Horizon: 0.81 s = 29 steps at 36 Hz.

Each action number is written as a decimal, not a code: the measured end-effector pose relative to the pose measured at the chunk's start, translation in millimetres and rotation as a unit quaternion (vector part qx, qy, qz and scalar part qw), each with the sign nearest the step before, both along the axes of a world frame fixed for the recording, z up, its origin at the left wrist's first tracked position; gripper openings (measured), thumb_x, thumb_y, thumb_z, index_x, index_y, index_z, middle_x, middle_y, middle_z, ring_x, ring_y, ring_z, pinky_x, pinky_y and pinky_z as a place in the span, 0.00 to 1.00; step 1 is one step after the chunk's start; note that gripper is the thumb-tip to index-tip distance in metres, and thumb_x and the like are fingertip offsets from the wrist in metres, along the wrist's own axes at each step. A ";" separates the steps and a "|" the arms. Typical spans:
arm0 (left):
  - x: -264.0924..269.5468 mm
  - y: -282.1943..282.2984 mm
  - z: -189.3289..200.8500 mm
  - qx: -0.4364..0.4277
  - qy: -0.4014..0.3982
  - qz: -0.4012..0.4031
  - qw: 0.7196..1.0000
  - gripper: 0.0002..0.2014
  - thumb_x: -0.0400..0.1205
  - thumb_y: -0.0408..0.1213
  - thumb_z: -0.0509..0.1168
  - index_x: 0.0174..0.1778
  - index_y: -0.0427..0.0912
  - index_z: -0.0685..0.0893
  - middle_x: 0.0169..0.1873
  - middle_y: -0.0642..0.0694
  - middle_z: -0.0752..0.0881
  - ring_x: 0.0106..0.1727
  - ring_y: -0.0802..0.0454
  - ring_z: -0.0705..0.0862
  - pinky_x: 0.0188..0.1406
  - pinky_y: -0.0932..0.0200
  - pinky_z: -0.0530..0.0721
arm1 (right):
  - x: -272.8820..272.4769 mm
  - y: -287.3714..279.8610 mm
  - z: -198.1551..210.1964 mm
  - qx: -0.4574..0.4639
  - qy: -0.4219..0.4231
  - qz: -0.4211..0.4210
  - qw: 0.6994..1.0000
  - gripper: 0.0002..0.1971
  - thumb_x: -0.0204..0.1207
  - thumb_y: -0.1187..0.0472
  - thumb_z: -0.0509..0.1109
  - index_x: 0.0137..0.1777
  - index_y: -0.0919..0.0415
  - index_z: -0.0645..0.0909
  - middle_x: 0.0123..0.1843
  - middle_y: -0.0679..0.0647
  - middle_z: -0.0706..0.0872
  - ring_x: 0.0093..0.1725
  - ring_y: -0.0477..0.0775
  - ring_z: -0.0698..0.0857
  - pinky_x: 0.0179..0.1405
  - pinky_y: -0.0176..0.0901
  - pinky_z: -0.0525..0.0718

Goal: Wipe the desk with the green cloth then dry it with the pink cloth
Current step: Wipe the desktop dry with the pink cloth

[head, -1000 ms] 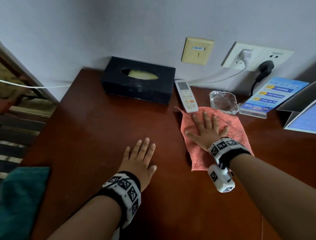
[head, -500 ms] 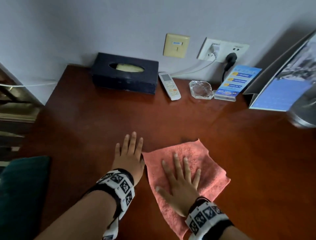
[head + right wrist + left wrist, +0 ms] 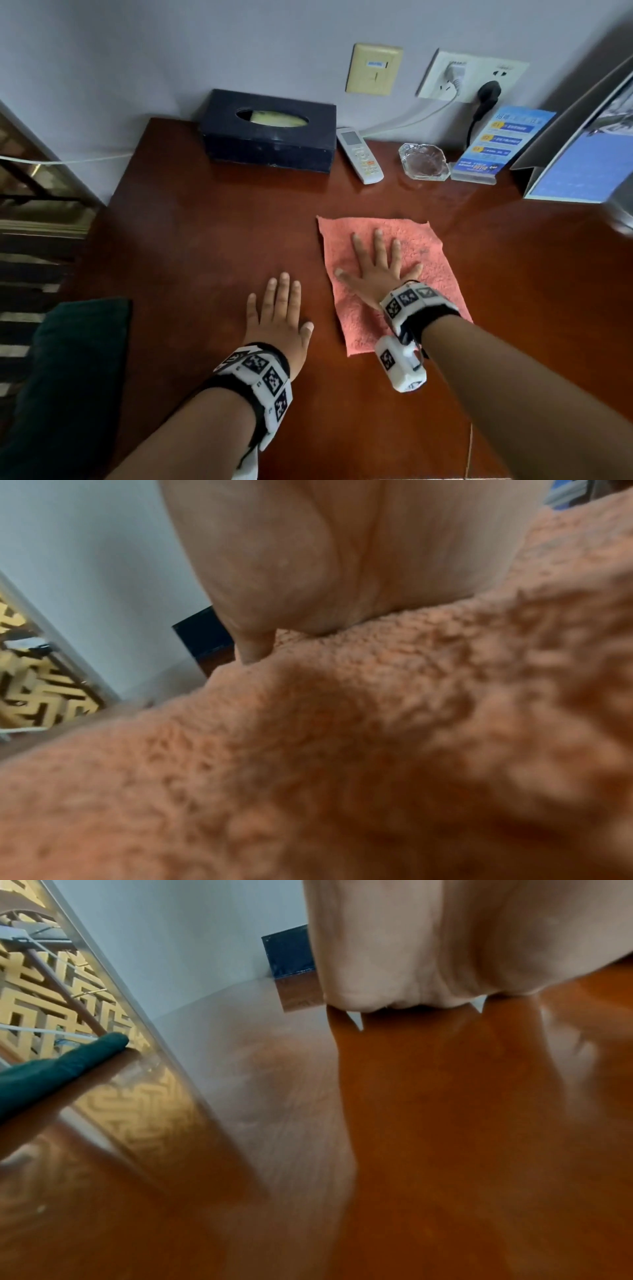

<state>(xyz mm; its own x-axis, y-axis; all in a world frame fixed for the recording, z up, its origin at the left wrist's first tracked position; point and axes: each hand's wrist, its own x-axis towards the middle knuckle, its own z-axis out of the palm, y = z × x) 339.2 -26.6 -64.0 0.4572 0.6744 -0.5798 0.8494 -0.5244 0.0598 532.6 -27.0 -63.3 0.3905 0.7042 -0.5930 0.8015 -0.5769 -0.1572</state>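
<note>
My right hand (image 3: 378, 270) lies flat, fingers spread, on the fuzzy pink cloth (image 3: 424, 250), a rough rectangle running lengthwise away from me on the glossy wooden desk (image 3: 212, 246). My left hand (image 3: 279, 318) rests flat beside it. The green cloth (image 3: 72, 370) sits at the desk's near-left edge.

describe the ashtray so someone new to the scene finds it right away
Look along the back edge of the desk, under the wall sockets. The glass ashtray sits between the white remote and the blue leaflet stand. It is the only clear, faceted thing there.
</note>
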 end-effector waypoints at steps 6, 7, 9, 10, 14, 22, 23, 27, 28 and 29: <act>-1.1 0.7 -3.2 -0.003 -0.004 -0.004 1.000 0.31 0.87 0.53 0.34 0.72 0.43 0.20 0.75 0.45 0.20 0.79 0.46 0.26 0.79 0.39 0.34 | 24.6 43.5 1.8 0.017 -0.026 -0.021 0.999 0.41 0.75 0.25 0.46 0.79 0.35 0.27 0.80 0.46 0.20 0.79 0.60 0.23 0.72 0.79 0.31; -1.2 0.7 -3.4 -0.003 -0.004 -0.004 1.000 0.31 0.87 0.53 0.34 0.72 0.43 0.20 0.74 0.45 0.20 0.79 0.46 0.26 0.79 0.39 0.34 | 23.9 43.9 0.7 0.023 -0.034 -0.021 0.999 0.41 0.76 0.26 0.46 0.80 0.36 0.27 0.80 0.47 0.20 0.79 0.60 0.24 0.72 0.78 0.31; -1.0 0.1 -3.2 -0.007 -0.005 0.000 1.000 0.31 0.87 0.53 0.34 0.72 0.43 0.20 0.72 0.45 0.19 0.79 0.46 0.25 0.79 0.39 0.33 | 16.0 35.7 -2.6 0.035 -0.046 -0.015 0.998 0.41 0.77 0.28 0.46 0.80 0.39 0.27 0.81 0.48 0.21 0.79 0.59 0.23 0.74 0.75 0.30; -0.5 0.6 -2.7 -0.008 -0.005 0.001 1.000 0.31 0.87 0.53 0.34 0.71 0.43 0.20 0.71 0.45 0.18 0.79 0.46 0.25 0.79 0.39 0.33 | 9.4 27.4 -3.9 0.040 -0.049 -0.008 0.998 0.41 0.77 0.28 0.46 0.80 0.40 0.26 0.80 0.48 0.21 0.79 0.58 0.23 0.74 0.75 0.29; 0.6 2.5 -1.8 -0.019 -0.002 0.005 1.000 0.31 0.87 0.53 0.35 0.71 0.43 0.20 0.69 0.45 0.18 0.79 0.45 0.26 0.79 0.39 0.33 | -29.5 -29.9 -8.2 0.058 -0.050 0.033 0.996 0.40 0.77 0.29 0.43 0.78 0.40 0.21 0.78 0.47 0.17 0.78 0.57 0.21 0.74 0.73 0.28; 3.2 3.7 -1.8 -0.024 -0.008 0.017 1.000 0.30 0.87 0.51 0.35 0.75 0.44 0.22 0.75 0.46 0.21 0.80 0.45 0.27 0.78 0.38 0.33 | -95.4 -169.5 -2.4 -0.013 -0.055 0.084 0.995 0.38 0.79 0.29 0.42 0.85 0.46 0.47 0.86 0.57 0.50 0.83 0.64 0.49 0.72 0.64 0.42; 3.0 3.5 -2.2 -0.024 -0.009 0.014 1.000 0.30 0.87 0.51 0.35 0.73 0.44 0.21 0.73 0.46 0.19 0.80 0.45 0.27 0.78 0.38 0.33 | -96.4 -172.7 -1.9 -0.014 -0.072 0.076 0.994 0.38 0.79 0.29 0.43 0.85 0.47 0.50 0.86 0.57 0.53 0.82 0.64 0.51 0.72 0.63 0.43; 2.5 3.6 -3.6 -0.022 -0.015 0.018 0.999 0.31 0.87 0.51 0.35 0.77 0.44 0.24 0.76 0.46 0.22 0.80 0.46 0.27 0.77 0.39 0.32 | -84.6 -156.1 -0.8 0.012 0.004 0.082 0.997 0.35 0.77 0.27 0.42 0.73 0.29 0.21 0.76 0.41 0.14 0.73 0.57 0.14 0.67 0.72 0.20; 2.9 3.7 -4.4 -0.021 -0.015 0.018 1.000 0.31 0.87 0.51 0.35 0.78 0.44 0.26 0.77 0.46 0.23 0.80 0.46 0.27 0.78 0.39 0.32 | -79.9 -147.0 -1.8 0.017 0.014 0.063 0.998 0.35 0.77 0.27 0.41 0.71 0.27 0.18 0.72 0.39 0.11 0.71 0.57 0.11 0.67 0.75 0.20; 3.3 4.0 -5.0 -0.019 -0.012 0.017 1.000 0.31 0.87 0.52 0.36 0.79 0.45 0.26 0.78 0.45 0.24 0.80 0.46 0.27 0.78 0.38 0.32 | -74.3 -135.4 -2.2 0.018 0.011 0.051 0.998 0.35 0.77 0.28 0.42 0.71 0.27 0.18 0.71 0.39 0.09 0.70 0.57 0.11 0.67 0.77 0.21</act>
<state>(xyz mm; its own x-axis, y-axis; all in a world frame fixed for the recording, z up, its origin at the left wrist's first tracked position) 342.5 -22.6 -69.0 0.4484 0.6680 -0.5939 0.8649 -0.4918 0.0998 458.3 -162.4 -65.5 0.3036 0.7605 -0.5740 0.8515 -0.4869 -0.1947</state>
